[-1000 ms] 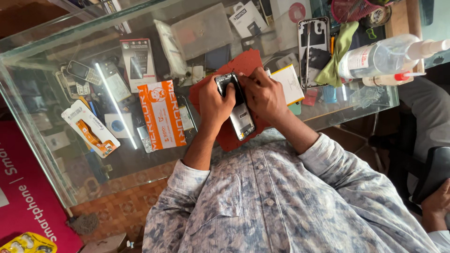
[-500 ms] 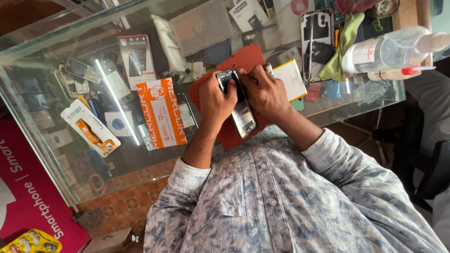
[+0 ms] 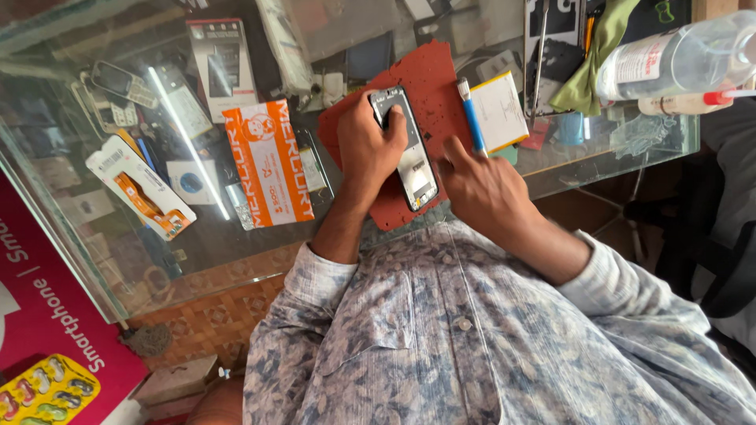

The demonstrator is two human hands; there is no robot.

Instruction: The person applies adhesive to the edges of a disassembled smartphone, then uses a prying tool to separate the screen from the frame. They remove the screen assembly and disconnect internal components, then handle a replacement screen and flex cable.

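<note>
A clear glass counter top is spreading across the view, with boxed goods showing through it on the shelf below, among them an orange and white carton. A dark red rubber work mat is lying on the glass. Just beside it are sitting a white and yellow flat battery pack and a blue-handled tool, with a clear plastic bottle and a green cloth farther off. A patterned tile floor is showing below the counter.

An opened grey smartphone frame, its bare inner chassis facing up, is lying on the mat. The left hand is gripping its upper half, fingers curled over the edge. The right hand is resting loosely closed just beside the phone's lower end, forefinger extended, holding nothing.
</note>
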